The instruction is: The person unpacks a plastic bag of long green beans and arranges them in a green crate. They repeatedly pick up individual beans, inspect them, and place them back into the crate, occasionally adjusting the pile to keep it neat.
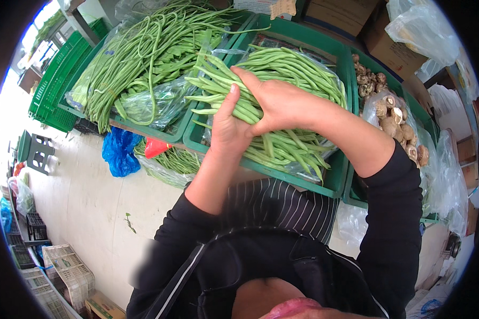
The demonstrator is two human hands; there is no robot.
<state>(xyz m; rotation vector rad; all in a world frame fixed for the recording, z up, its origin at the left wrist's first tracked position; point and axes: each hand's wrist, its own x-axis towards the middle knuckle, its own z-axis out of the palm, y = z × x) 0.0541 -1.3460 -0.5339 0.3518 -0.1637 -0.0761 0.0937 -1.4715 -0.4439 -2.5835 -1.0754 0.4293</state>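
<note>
Both my hands close round one bundle of green beans [218, 87], whose tips stick out to the left. From below, my left hand [231, 125] wraps the bundle, thumb pointing up along it. My right hand [282, 103] grips the same beans from the right, its fingers partly hidden behind them. Under my hands, a green plastic crate [324, 186] holds a heap of loose green beans [298, 69]. Long, thin yardlong beans [149, 48] lie over clear plastic in the neighbouring crate on the left.
Mushrooms [394, 125] in plastic fill a crate at the right. Below the left crate lie a blue plastic bag [121, 151] and a bag of long beans [170, 159]. A dark stool [39, 154] and green perforated crates [64, 80] stand farther left. Cardboard boxes [340, 16] sit behind.
</note>
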